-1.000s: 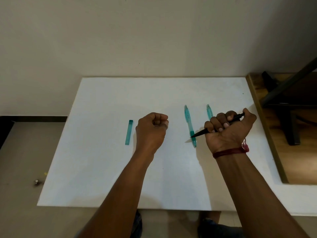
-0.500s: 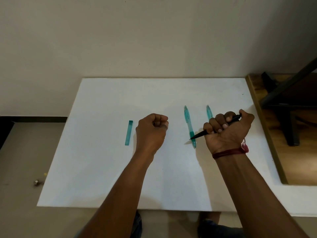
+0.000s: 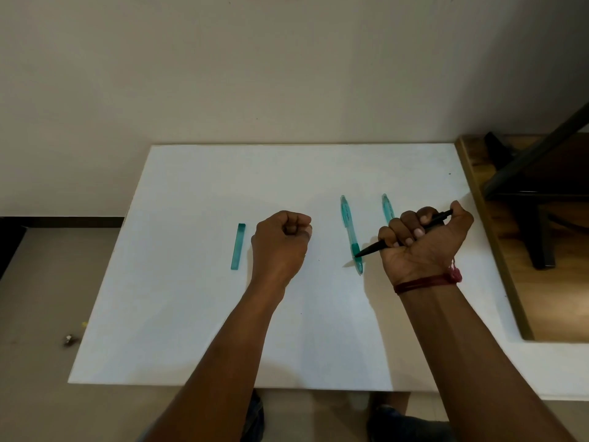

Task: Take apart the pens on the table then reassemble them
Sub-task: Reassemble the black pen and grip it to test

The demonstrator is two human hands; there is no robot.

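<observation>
The head view looks down on a white tabletop (image 3: 197,314) set against a pale wall, with both forearms reaching in from the near edge.

Three pens show in all. One black pen (image 3: 373,248) sits in the right hand (image 3: 424,247), whose fingers (image 3: 414,231) are curled tight round the barrel in a fist; its pointed tip sticks out to the left and slightly down, ending just over the lower grip of a teal pen, while its back end pokes out past the thumb on the right. Two teal pens lie on the tabletop, roughly parallel and pointing away from the person: the full-length teal pen (image 3: 349,228) lies between the two hands, and the second teal pen (image 3: 387,208) lies just beside it to the right, its lower part hidden behind the right hand.

One separate teal cap (image 3: 238,246), a short flat-ended piece, lies just left of the left hand (image 3: 280,240). That hand is closed into a fist resting on the tabletop; whether it grips anything inside cannot be told.

A red thread band (image 3: 427,282) circles the right wrist. A wooden surface (image 3: 510,266) adjoins the tabletop on the right.
</observation>
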